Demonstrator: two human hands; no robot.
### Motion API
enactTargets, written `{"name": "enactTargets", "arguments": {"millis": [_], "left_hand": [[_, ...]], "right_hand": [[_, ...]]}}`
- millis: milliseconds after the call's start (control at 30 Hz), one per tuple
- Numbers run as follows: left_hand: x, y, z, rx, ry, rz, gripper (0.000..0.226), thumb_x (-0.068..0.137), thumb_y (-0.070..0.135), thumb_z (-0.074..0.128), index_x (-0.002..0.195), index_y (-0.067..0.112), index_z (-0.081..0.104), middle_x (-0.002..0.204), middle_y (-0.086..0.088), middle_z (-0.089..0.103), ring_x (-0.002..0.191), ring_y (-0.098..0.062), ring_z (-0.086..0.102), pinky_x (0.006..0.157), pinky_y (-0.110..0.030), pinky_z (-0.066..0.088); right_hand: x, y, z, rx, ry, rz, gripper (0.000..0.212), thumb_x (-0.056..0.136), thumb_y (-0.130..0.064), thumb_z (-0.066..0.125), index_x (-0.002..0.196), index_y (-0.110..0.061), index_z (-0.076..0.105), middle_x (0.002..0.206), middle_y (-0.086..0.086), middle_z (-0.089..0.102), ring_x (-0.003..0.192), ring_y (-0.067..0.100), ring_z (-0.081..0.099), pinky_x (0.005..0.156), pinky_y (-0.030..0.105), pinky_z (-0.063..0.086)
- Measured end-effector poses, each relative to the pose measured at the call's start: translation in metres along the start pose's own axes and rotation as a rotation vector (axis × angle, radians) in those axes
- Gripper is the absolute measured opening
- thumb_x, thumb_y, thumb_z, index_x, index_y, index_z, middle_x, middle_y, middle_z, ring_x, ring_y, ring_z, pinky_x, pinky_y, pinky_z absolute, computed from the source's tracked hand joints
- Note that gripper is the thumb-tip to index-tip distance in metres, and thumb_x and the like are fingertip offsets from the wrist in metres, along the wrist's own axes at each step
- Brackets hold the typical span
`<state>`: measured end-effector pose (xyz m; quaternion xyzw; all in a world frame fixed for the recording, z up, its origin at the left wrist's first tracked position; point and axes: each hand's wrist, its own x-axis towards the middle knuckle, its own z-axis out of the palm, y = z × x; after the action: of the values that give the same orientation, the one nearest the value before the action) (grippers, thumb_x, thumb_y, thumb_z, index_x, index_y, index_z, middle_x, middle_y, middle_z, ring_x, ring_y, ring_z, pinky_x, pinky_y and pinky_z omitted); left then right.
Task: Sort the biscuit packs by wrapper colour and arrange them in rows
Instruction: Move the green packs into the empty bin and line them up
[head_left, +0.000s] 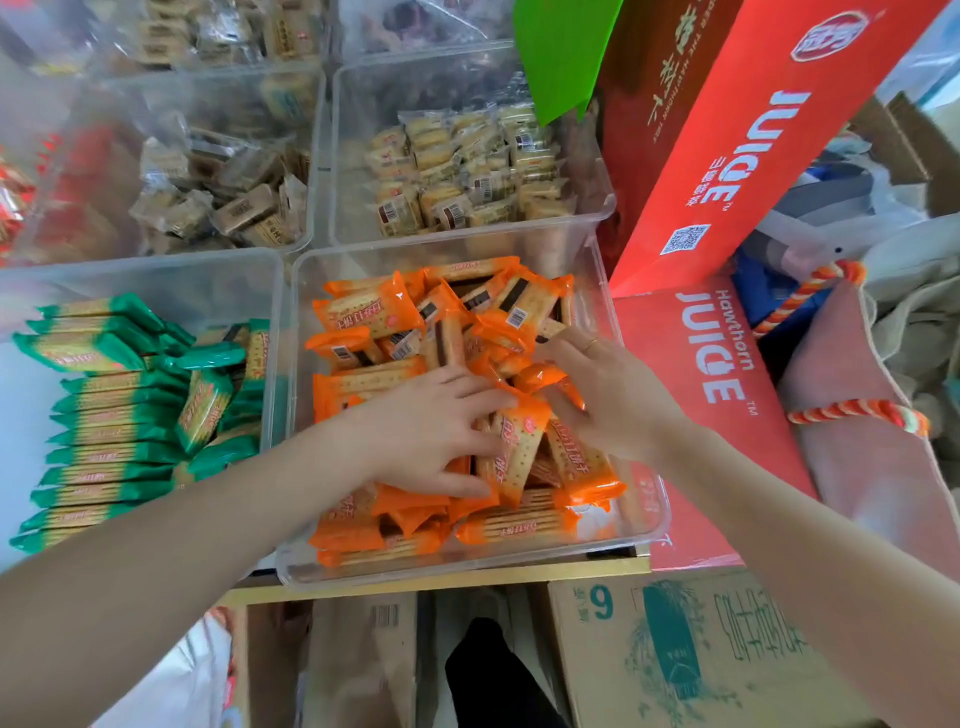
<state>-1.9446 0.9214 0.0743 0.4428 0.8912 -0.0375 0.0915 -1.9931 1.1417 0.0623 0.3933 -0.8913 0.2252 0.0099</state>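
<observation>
A clear plastic bin (655, 512) in front of me holds a loose heap of orange-wrapped biscuit packs (374, 312). My left hand (431, 431) lies on the heap with fingers spread, touching an upright orange pack (514, 441). My right hand (608, 395), a ring on one finger, reaches into the same heap from the right, fingers bent among the packs; its fingertips are hidden. The bin to the left (275, 291) holds green-wrapped packs (104, 415), mostly stacked in a neat row, with a few lying loose on top.
Behind are more clear bins with pale and brown wrapped biscuits (457, 176). Red juice cartons (727, 156) stand close on the right. Cardboard boxes (701, 649) sit below the shelf edge. A green sheet (561, 52) hangs at the top.
</observation>
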Motion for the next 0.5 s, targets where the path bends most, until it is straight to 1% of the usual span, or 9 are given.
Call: {"name": "enactTargets", "arguments": {"millis": [67,133,167,200,267,300,367,433,500], "left_hand": [[-0.012,-0.007,-0.005,-0.028,-0.005,-0.023,0.054,0.084,0.065,0.034,0.097,0.028,0.071,0.131,-0.008,0.054,0.115,-0.027,0.054,0.101,-0.043,0.038],[-0.023,-0.014,-0.010,-0.067,-0.010,-0.093,0.057,0.084,0.068,0.029,0.096,0.029,0.069,0.135,-0.006,0.051,0.121,-0.025,0.049,0.105,-0.041,0.030],[-0.028,-0.016,-0.012,-0.100,-0.012,-0.133,0.060,0.085,0.069,0.024,0.097,0.029,0.068,0.136,-0.004,0.050,0.124,-0.024,0.047,0.107,-0.039,0.024],[-0.033,-0.016,-0.012,-0.131,-0.002,-0.162,0.065,0.085,0.071,0.019,0.100,0.029,0.067,0.136,-0.003,0.049,0.126,-0.024,0.045,0.108,-0.037,0.019],[-0.041,-0.015,-0.009,-0.159,0.039,-0.191,0.072,0.084,0.074,0.013,0.104,0.028,0.065,0.136,-0.001,0.050,0.129,-0.022,0.042,0.110,-0.036,0.012],[-0.045,-0.013,-0.006,-0.162,0.048,-0.200,0.071,0.083,0.075,0.014,0.106,0.029,0.064,0.137,-0.001,0.049,0.130,-0.021,0.040,0.111,-0.037,0.011],[-0.053,-0.011,-0.001,-0.185,0.053,-0.226,0.064,0.083,0.074,0.026,0.111,0.028,0.062,0.139,0.000,0.046,0.134,-0.019,0.035,0.113,-0.039,0.013],[-0.060,-0.010,0.001,-0.218,0.084,-0.240,0.056,0.079,0.066,0.042,0.114,0.025,0.060,0.140,0.000,0.045,0.135,-0.020,0.034,0.111,-0.040,0.022],[-0.063,-0.010,0.002,-0.227,0.093,-0.252,0.057,0.075,0.062,0.046,0.113,0.022,0.059,0.142,0.000,0.044,0.135,-0.019,0.032,0.109,-0.036,0.025]], "right_hand": [[-0.005,-0.005,0.001,-0.102,-0.103,-0.060,0.033,0.080,-0.034,0.056,0.105,-0.012,0.063,0.102,0.005,0.065,0.088,0.028,0.065,0.076,0.036,0.050],[-0.007,-0.010,0.003,-0.211,-0.241,-0.114,0.053,0.078,-0.045,0.065,0.121,-0.016,0.057,0.117,0.005,0.062,0.107,0.027,0.061,0.092,0.040,0.045],[-0.007,-0.015,0.004,-0.252,-0.312,-0.127,0.068,0.076,-0.050,0.067,0.133,-0.017,0.048,0.128,0.006,0.056,0.118,0.027,0.054,0.099,0.041,0.040],[-0.007,-0.020,0.007,-0.270,-0.382,-0.112,0.081,0.077,-0.054,0.066,0.142,-0.018,0.035,0.139,0.007,0.046,0.127,0.027,0.045,0.105,0.040,0.034],[-0.008,-0.032,0.016,-0.232,-0.489,-0.023,0.095,0.079,-0.058,0.061,0.149,-0.020,0.010,0.153,0.009,0.023,0.137,0.028,0.029,0.111,0.038,0.025],[-0.008,-0.036,0.022,-0.182,-0.510,0.045,0.098,0.079,-0.059,0.061,0.150,-0.021,0.004,0.154,0.010,0.017,0.138,0.029,0.026,0.111,0.039,0.024],[-0.006,-0.042,0.028,-0.007,-0.448,0.213,0.102,0.076,-0.056,0.066,0.149,-0.020,0.005,0.150,0.009,0.023,0.134,0.030,0.031,0.108,0.039,0.028],[-0.001,-0.045,0.029,0.181,-0.360,0.370,0.103,0.073,-0.051,0.071,0.149,-0.017,0.009,0.147,0.009,0.030,0.131,0.028,0.037,0.104,0.037,0.034],[0.005,-0.048,0.028,0.236,-0.374,0.434,0.097,0.072,-0.047,0.074,0.146,-0.015,0.020,0.142,0.008,0.040,0.126,0.026,0.043,0.100,0.036,0.040]]}}
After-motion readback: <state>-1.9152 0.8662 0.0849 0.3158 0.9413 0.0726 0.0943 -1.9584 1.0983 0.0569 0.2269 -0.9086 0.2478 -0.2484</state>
